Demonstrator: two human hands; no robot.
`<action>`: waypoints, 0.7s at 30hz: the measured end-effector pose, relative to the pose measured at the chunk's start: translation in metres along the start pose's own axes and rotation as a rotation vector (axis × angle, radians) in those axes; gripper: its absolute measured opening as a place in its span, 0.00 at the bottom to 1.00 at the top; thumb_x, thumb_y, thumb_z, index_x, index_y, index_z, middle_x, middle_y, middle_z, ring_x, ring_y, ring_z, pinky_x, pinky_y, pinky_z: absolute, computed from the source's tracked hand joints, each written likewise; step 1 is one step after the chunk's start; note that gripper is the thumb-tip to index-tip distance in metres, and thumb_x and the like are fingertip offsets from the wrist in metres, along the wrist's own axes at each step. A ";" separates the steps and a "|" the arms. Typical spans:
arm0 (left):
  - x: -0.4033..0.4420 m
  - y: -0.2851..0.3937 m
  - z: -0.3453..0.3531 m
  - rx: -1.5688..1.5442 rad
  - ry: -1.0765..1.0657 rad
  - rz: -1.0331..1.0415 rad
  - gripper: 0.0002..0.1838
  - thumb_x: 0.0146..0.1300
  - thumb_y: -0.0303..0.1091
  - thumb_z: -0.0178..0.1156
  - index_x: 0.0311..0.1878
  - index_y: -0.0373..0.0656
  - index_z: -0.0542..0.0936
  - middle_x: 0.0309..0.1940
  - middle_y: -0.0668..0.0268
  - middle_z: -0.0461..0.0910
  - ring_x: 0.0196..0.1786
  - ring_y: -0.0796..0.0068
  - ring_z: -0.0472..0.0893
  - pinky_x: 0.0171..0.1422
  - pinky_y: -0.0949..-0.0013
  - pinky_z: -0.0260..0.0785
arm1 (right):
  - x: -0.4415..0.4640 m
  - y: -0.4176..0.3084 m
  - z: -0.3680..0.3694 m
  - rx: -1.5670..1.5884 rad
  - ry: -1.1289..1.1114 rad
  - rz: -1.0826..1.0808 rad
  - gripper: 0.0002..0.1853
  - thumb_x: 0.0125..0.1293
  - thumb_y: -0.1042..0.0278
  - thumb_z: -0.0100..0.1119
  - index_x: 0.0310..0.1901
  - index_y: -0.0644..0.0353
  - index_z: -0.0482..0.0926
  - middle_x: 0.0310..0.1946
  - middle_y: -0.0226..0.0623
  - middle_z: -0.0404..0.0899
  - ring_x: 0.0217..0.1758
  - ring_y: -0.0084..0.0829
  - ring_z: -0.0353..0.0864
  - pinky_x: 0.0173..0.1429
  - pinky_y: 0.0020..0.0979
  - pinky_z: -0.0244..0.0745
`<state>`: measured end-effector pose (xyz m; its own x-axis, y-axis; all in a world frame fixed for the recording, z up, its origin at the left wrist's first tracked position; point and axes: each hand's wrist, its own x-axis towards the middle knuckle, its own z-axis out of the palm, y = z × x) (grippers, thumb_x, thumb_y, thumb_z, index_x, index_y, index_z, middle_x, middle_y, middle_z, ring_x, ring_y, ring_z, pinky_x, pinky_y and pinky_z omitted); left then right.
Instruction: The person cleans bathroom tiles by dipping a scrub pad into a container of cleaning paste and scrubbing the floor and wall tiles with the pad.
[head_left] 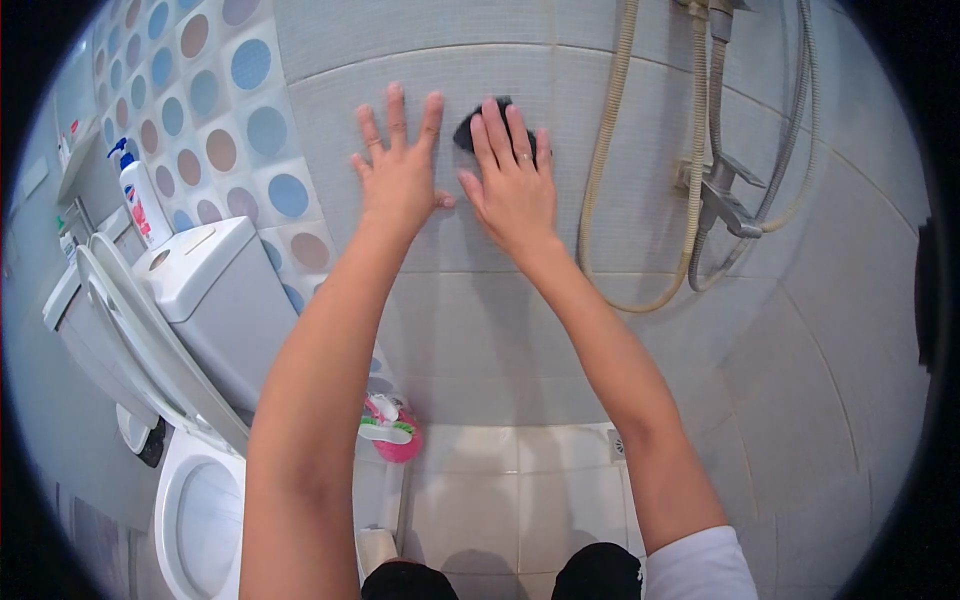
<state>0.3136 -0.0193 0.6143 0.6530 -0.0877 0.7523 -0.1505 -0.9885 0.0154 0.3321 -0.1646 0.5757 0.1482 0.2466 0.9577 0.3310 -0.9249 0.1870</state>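
Against the grey tiled wall [480,75] my left hand [395,175] lies flat with its fingers spread, holding nothing. Just to its right, my right hand [515,180] holds a black scouring pad [464,134] pressed to the tiles. The fingers stretch over the pad and cover much of it, so only its left edge, top and a bit on the right show. A ring is on one finger of that hand.
Shower hoses [602,160] and a metal mixer tap [728,195] hang on the right. On the left stands a toilet with a cistern [215,265], lid raised, a pump bottle [146,203] on top. A pink container [399,447] with a brush sits low beside my left arm.
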 end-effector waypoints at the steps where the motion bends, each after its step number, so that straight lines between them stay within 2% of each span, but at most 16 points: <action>1: 0.000 -0.001 0.002 0.003 0.023 0.016 0.70 0.30 0.42 0.80 0.75 0.72 0.40 0.77 0.61 0.27 0.75 0.35 0.35 0.63 0.27 0.58 | -0.014 -0.002 0.000 0.007 -0.001 -0.002 0.36 0.58 0.50 0.61 0.67 0.56 0.65 0.74 0.31 0.53 0.76 0.35 0.50 0.73 0.50 0.49; 3: -0.001 -0.001 0.004 -0.007 0.032 0.029 0.70 0.30 0.42 0.80 0.75 0.72 0.40 0.77 0.61 0.28 0.75 0.35 0.35 0.62 0.27 0.59 | -0.074 0.000 -0.001 0.058 -0.234 -0.068 0.34 0.59 0.50 0.60 0.66 0.55 0.67 0.73 0.31 0.53 0.76 0.34 0.50 0.73 0.51 0.50; 7: 0.000 0.000 0.001 0.003 0.028 0.013 0.70 0.30 0.42 0.80 0.75 0.72 0.41 0.77 0.61 0.29 0.75 0.35 0.35 0.63 0.26 0.57 | -0.095 0.000 -0.011 0.046 -0.309 -0.048 0.33 0.60 0.50 0.58 0.66 0.55 0.67 0.73 0.31 0.54 0.76 0.34 0.50 0.72 0.53 0.50; 12: 0.000 0.002 -0.001 0.000 0.008 0.001 0.69 0.31 0.42 0.80 0.75 0.72 0.42 0.77 0.62 0.28 0.75 0.35 0.35 0.64 0.26 0.56 | 0.072 0.010 -0.005 -0.047 0.096 -0.003 0.32 0.65 0.49 0.50 0.66 0.59 0.66 0.71 0.35 0.58 0.75 0.38 0.52 0.72 0.57 0.46; 13: 0.001 0.002 -0.001 -0.002 0.004 -0.001 0.69 0.31 0.42 0.80 0.75 0.72 0.42 0.77 0.62 0.28 0.75 0.35 0.35 0.63 0.26 0.56 | 0.089 0.009 -0.002 -0.054 0.168 0.024 0.31 0.66 0.49 0.48 0.66 0.60 0.65 0.71 0.36 0.59 0.75 0.39 0.53 0.73 0.57 0.45; 16: 0.000 0.000 0.001 -0.008 0.012 0.004 0.69 0.32 0.42 0.80 0.75 0.71 0.42 0.77 0.62 0.29 0.75 0.35 0.36 0.63 0.26 0.57 | 0.071 0.002 0.005 0.053 0.179 0.009 0.33 0.64 0.48 0.49 0.66 0.59 0.65 0.71 0.36 0.58 0.75 0.40 0.53 0.73 0.56 0.44; 19: 0.001 0.000 0.004 -0.008 0.030 0.007 0.69 0.31 0.43 0.80 0.75 0.72 0.41 0.77 0.63 0.28 0.75 0.35 0.36 0.62 0.25 0.57 | -0.029 -0.011 0.000 0.026 -0.200 -0.066 0.39 0.58 0.47 0.56 0.69 0.57 0.62 0.74 0.33 0.52 0.77 0.36 0.47 0.74 0.54 0.44; 21: 0.000 0.002 0.005 -0.012 0.034 0.005 0.70 0.31 0.43 0.80 0.75 0.72 0.41 0.77 0.63 0.28 0.75 0.36 0.37 0.62 0.25 0.57 | -0.100 -0.021 -0.005 0.075 -0.426 -0.079 0.39 0.57 0.47 0.57 0.69 0.54 0.62 0.74 0.30 0.51 0.78 0.33 0.45 0.75 0.53 0.43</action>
<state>0.3174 -0.0214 0.6108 0.6263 -0.0877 0.7746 -0.1625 -0.9865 0.0197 0.3051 -0.1710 0.4772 0.4857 0.4273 0.7625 0.4206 -0.8790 0.2247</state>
